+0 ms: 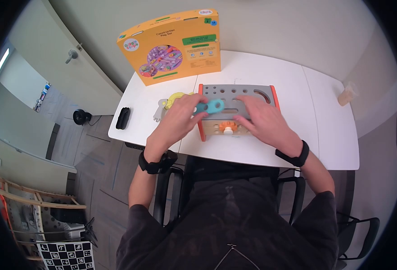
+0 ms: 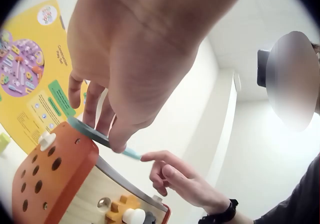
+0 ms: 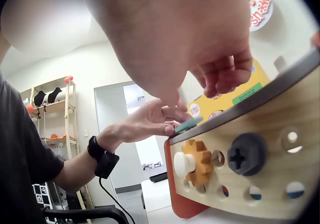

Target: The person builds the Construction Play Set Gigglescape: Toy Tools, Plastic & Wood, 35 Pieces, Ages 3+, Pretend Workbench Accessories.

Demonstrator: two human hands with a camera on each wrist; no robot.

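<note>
A teal strip with holes [image 1: 214, 106] lies over the left part of the grey top [image 1: 252, 93] of a toy workbench. My left hand [image 1: 177, 118] pinches the strip's left end between thumb and fingers; in the left wrist view the strip [image 2: 131, 153] tilts slightly. My right hand [image 1: 266, 123] is over the bench's right half, index finger extended close to the strip's free end; whether they touch is unclear. On the wooden front sits an orange gear [image 3: 199, 163] with a white knob [image 3: 184, 164], beside a dark grey screw head [image 3: 246, 154].
Behind the bench stands a yellow box [image 1: 176, 49]. Left of the bench lie yellow and grey toy pieces [image 1: 161, 109] and, farther left, a black tray [image 1: 123, 118]. A clear cup [image 1: 347, 93] stands at the white table's right edge.
</note>
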